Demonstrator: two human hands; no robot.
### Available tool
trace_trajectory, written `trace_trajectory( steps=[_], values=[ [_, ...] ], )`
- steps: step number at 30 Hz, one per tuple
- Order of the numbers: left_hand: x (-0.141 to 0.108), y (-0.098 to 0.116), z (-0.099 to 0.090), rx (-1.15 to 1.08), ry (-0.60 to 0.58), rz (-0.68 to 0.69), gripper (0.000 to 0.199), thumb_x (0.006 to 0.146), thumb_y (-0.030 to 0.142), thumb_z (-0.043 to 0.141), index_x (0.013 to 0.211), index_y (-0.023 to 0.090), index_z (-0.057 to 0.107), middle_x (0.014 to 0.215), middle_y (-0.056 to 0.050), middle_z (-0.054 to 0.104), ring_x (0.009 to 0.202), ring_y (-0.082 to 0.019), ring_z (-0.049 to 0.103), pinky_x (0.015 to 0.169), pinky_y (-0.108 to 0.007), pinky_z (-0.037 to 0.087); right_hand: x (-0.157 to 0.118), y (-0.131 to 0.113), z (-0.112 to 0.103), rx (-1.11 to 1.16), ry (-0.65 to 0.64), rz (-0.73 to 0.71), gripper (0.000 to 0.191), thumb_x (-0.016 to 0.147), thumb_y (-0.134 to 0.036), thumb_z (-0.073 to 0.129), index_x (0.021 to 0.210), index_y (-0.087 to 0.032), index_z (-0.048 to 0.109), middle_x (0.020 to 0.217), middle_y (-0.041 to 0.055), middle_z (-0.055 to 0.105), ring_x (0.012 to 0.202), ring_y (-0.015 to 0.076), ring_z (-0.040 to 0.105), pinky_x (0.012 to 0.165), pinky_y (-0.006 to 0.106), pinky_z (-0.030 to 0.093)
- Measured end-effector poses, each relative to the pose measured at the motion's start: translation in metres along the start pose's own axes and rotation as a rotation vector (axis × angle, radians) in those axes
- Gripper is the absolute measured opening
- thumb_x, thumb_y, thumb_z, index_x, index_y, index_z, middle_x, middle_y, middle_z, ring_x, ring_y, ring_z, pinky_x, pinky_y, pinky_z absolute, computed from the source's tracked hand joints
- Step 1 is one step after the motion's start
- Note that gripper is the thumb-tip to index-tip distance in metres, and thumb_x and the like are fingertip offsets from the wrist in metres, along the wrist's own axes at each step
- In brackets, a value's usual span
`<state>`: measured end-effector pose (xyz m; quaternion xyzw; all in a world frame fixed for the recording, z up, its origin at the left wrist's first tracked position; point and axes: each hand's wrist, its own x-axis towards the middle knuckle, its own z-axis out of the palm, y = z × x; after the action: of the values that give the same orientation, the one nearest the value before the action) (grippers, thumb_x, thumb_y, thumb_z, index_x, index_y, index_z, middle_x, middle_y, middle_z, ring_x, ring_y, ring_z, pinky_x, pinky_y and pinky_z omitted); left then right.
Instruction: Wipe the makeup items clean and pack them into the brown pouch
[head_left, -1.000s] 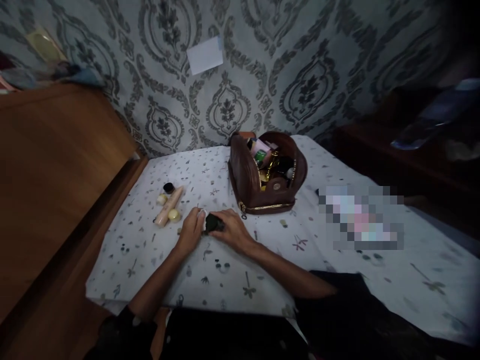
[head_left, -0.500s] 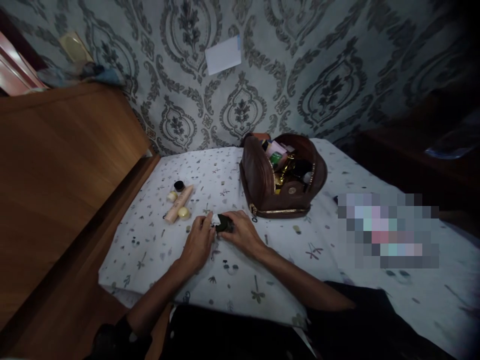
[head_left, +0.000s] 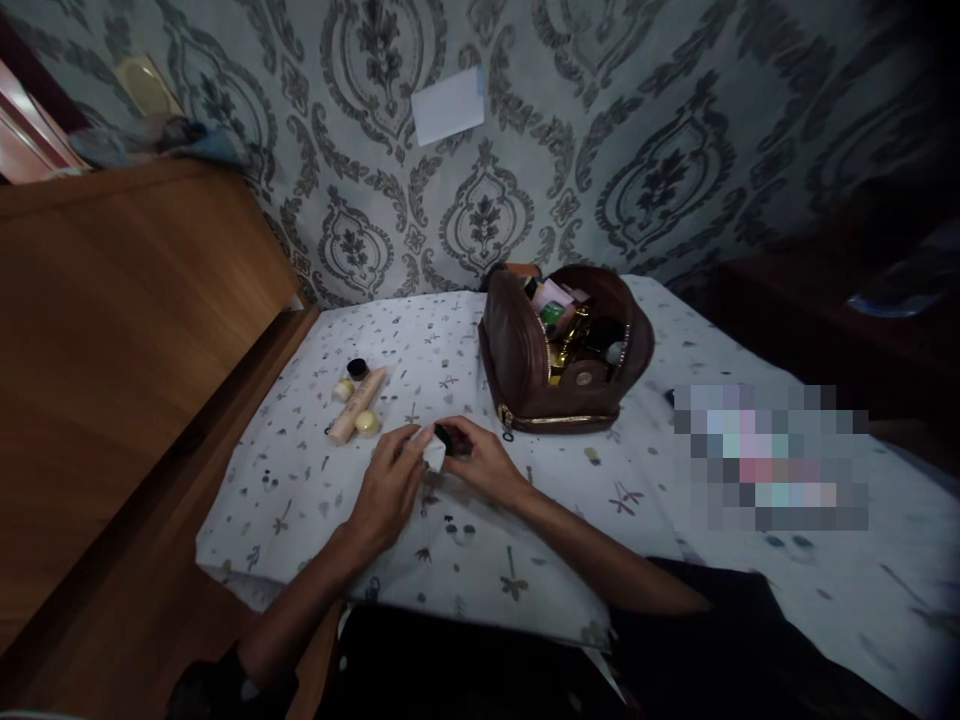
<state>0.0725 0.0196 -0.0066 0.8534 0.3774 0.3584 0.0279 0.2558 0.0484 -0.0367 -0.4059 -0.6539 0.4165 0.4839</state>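
My left hand (head_left: 388, 482) pinches a small white piece (head_left: 434, 454), perhaps tissue or cloth, against a dark object. My right hand (head_left: 487, 465) has its fingers curled round that small dark object (head_left: 444, 436), which is mostly hidden between the hands. Beyond my left hand, a beige tube (head_left: 357, 406) lies on the patterned white cloth (head_left: 300, 480). Two small pale yellow round items sit against the tube, one on each side (head_left: 366, 423), and a black-lidded jar (head_left: 358, 369) is at its far end.
An open brown bag (head_left: 562, 350) full of small items stands behind my right hand. A wooden cabinet (head_left: 135, 300) borders the cloth on the left. Patterned wallpaper rises behind, with a white card (head_left: 448, 106) on it. A blurred-out patch lies at the right.
The white piece now shows lower and covers more of the dark object between my hands. My left fingers have shifted over it, and the dark object looks turned.
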Motion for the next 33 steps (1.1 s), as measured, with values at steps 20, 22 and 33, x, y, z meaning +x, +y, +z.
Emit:
trace_trajectory(
  steps=[20,22,33],
  values=[
    [0.045,-0.002,0.000,-0.152,-0.247,-0.139,0.030,0.096,0.017,0.042,0.122,0.019,0.058,0.104,-0.007,0.069,0.096,-0.021,0.062,0.085,-0.035,0.050,0.004,0.008,-0.025,-0.298,-0.049,-0.022,0.042,0.061,-0.021,0.082,0.101,-0.019,0.069,0.095,0.0036,0.070,0.089,0.0222,0.063,0.078,0.031,0.048],
    [0.052,-0.008,-0.002,-0.225,-0.295,-0.257,0.023,0.096,0.022,0.043,0.113,0.019,0.059,0.087,-0.002,0.067,0.081,-0.018,0.060,0.075,-0.029,0.047,0.003,0.007,-0.025,-0.307,-0.057,-0.004,0.040,0.061,-0.024,0.083,0.097,-0.018,0.068,0.091,0.0027,0.069,0.084,0.0204,0.062,0.074,0.029,0.046],
    [0.059,-0.045,0.014,-0.584,-0.405,-0.453,0.031,0.090,0.045,0.048,0.073,0.019,0.051,0.062,0.005,0.046,0.058,-0.012,0.047,0.057,-0.023,0.039,0.001,0.007,-0.023,-0.280,-0.050,0.010,0.041,0.061,-0.024,0.085,0.097,-0.020,0.065,0.089,0.0012,0.067,0.081,0.0187,0.062,0.074,0.029,0.047]
  ],
)
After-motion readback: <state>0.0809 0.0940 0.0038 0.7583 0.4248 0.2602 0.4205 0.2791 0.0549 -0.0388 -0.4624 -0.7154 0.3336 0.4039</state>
